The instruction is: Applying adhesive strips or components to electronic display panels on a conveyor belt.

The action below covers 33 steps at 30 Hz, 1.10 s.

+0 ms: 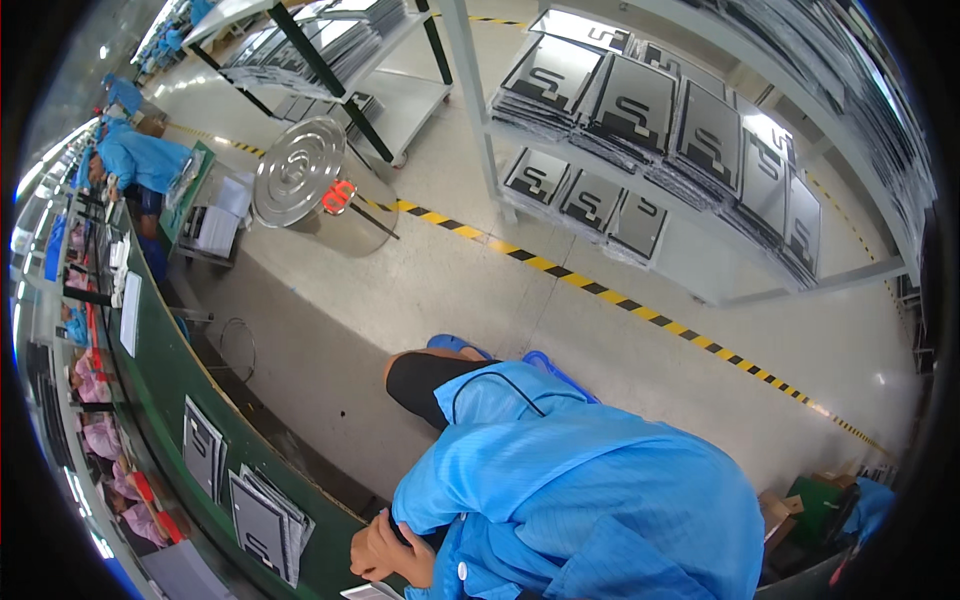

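My hands overlap at the edge of the green bench, at the bottom of the head view. My right hand comes out of a blue sleeve with its fingers bent in, and no object shows in it. Against its wrist lies my left hand, its fingers partly hidden. Just below them, the corner of a pale flat piece enters at the lower edge. Left of my hands, a small stack of grey panels with black markings lies on the bench. Farther along it are more such panels.
A rack shelf at upper right bears many wrapped panels. Black-and-yellow tape crosses the floor. Beyond stand a metal drum with a round lid and a white cart. A co-worker in blue bends at the far left.
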Each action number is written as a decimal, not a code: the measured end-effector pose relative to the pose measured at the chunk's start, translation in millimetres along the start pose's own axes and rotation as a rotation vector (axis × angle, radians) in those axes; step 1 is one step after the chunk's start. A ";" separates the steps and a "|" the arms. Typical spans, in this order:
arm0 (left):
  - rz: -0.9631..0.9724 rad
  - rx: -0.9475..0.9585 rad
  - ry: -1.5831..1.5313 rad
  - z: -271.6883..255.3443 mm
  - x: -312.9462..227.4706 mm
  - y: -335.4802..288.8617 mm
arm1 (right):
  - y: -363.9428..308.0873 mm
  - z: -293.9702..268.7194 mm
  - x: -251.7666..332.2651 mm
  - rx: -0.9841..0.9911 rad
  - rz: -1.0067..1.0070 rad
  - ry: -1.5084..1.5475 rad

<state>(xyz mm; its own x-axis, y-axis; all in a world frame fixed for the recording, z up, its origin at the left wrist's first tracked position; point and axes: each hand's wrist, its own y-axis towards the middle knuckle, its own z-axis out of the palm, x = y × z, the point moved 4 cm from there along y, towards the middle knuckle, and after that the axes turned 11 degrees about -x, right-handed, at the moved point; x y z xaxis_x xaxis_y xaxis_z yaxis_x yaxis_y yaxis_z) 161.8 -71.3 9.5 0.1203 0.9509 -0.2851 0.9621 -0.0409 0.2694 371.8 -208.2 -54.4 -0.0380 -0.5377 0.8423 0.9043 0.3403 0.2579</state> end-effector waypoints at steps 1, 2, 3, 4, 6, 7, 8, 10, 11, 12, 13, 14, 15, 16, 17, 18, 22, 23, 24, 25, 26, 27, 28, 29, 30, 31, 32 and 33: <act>0.016 0.031 -0.009 9.7 -12.0 6.3 | -26.9 117.5 -76.4 -0.059 -0.017 -0.034; 0.111 0.061 -0.036 18.2 -27.7 12.3 | -42.6 179.7 -135.4 -0.105 -0.032 -0.071; 0.109 0.003 -0.015 6.6 -18.6 8.3 | -44.1 163.3 -115.1 -0.015 -0.039 -0.083; 0.071 -0.032 -0.011 11.5 -24.2 12.4 | -113.1 213.3 -150.8 0.013 -0.058 -0.122; 0.215 -0.038 -0.017 17.9 -30.8 15.3 | -161.2 236.4 -167.3 0.119 -0.095 -0.191; 0.214 -0.045 -0.050 16.3 -27.6 12.9 | -110.7 201.3 -136.7 0.164 -0.109 -0.222; 0.159 -0.083 -0.044 15.6 -24.5 12.2 | -75.4 183.0 -115.6 0.207 -0.124 -0.253; 0.157 -0.071 -0.070 11.3 -26.0 6.3 | -76.9 188.6 -106.4 0.252 -0.157 -0.303; 0.146 -0.076 -0.085 7.8 -23.9 3.0 | -75.5 187.0 -100.6 0.266 -0.177 -0.331; 0.115 -0.093 -0.085 3.2 -21.8 -0.8 | -80.7 190.8 -98.8 0.279 -0.199 -0.358; 0.110 -0.091 -0.126 -0.7 -21.4 -4.6 | -85.0 193.7 -97.0 0.288 -0.222 -0.386; 0.110 -0.088 -0.171 -3.4 -22.0 -6.4 | -82.0 191.0 -92.8 0.293 -0.247 -0.417; 0.105 -0.080 -0.210 -6.4 -22.7 -8.9 | -77.9 187.5 -88.4 0.295 -0.274 -0.449; 0.080 -0.101 -0.211 -10.7 -23.1 -13.9 | -80.0 187.6 -85.2 0.306 -0.303 -0.476; 0.065 -0.102 -0.197 -13.9 -24.1 -20.3 | -81.8 192.2 -79.9 0.317 -0.334 -0.500; 0.052 -0.101 -0.184 -14.7 -25.0 -26.3 | -75.9 188.4 -76.1 0.326 -0.367 -0.524; -0.023 -0.152 -0.100 -14.4 -25.4 -56.8 | -75.5 188.6 -68.9 0.366 -0.411 -0.570; -0.059 -0.178 -0.095 -13.5 -25.0 -62.7 | -73.1 187.6 -68.8 0.374 -0.393 -0.577; -0.097 -0.206 -0.087 -13.0 -24.4 -67.2 | -72.5 188.2 -68.2 0.415 -0.394 -0.566; -0.140 -0.235 -0.074 -16.1 -25.7 -69.8 | -71.0 187.7 -65.6 0.381 -0.393 -0.554; -0.193 -0.260 -0.077 -21.7 -30.8 -75.2 | -72.5 187.9 -60.6 0.354 -0.387 -0.537; -0.251 -0.286 -0.078 -24.8 -35.0 -82.5 | -73.4 188.8 -58.2 0.369 -0.355 -0.526; -0.364 -0.361 -0.080 -24.9 -36.9 -97.4 | -76.0 189.7 -57.4 0.402 -0.307 -0.503; -0.465 -0.398 -0.083 -23.2 -41.1 -108.0 | -78.5 190.5 -58.6 0.447 -0.253 -0.474; -0.573 -0.440 -0.080 -24.7 -42.3 -114.3 | -76.9 188.0 -56.6 0.474 -0.224 -0.544; -0.619 -0.472 -0.046 -34.3 -47.3 -115.5 | -77.8 189.1 -52.8 0.495 -0.203 -0.565; -0.705 -0.491 -0.063 -39.0 -52.2 -122.6 | -76.7 184.3 -46.3 0.528 -0.185 -0.544; -0.756 -0.566 -0.062 -41.8 -56.9 -133.6 | -76.2 183.3 -43.3 0.530 -0.166 -0.538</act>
<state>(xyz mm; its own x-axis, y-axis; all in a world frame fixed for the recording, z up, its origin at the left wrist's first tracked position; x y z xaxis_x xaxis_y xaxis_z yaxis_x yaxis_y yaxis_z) 16.2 -107.1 28.1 -0.4582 0.6455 -0.6110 0.5305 0.7502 0.3948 226.5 -69.5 -23.7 -0.4795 -0.2112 0.8517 0.5492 0.6848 0.4790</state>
